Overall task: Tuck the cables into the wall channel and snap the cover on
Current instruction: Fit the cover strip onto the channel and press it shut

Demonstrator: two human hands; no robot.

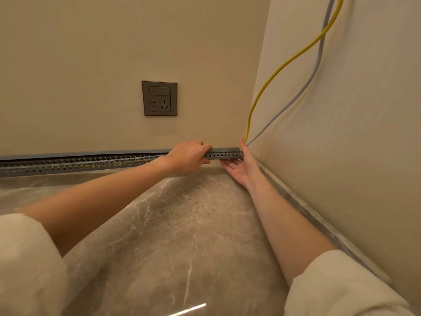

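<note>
Grey channel point(91, 164) along wall base | left hand point(189, 157) clamps cover point(224, 149) onto it | right hand point(241, 166) open, bracing corner end | cables point(282, 65) rise just above right hand | risk: pinched under cover

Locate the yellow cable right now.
In the head view, the yellow cable hangs down the right-hand wall beside the grey cable, reaching the corner just above the right hand at the channel end.
</note>
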